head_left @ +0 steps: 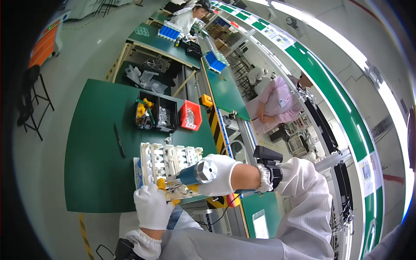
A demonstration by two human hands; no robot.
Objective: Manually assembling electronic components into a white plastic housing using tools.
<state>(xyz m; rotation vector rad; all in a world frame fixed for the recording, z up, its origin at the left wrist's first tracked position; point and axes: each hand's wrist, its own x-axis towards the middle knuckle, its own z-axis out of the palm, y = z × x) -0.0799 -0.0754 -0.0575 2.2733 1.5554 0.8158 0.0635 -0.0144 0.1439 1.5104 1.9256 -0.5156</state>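
A white plastic frame (151, 162) with rows of open slots lies at the near edge of the green table, with a blue part along its left side. My left hand (151, 208), in a white glove with yellow fingertips, is closed on the frame's near edge. My right hand (219, 173), gloved the same way, grips a blue power screwdriver (189, 175) with a silver end. The screwdriver lies sideways over the frame, its tip pointing toward my left fingers. Its exact contact point is hidden.
On the green table (95, 143) lies a black pen (119, 141). Beyond the frame stand a black divided bin (157, 97) with yellow-handled tools and metal parts, and a red bin (190, 104) of small metal parts. A conveyor line runs along the right; other people are farther off.
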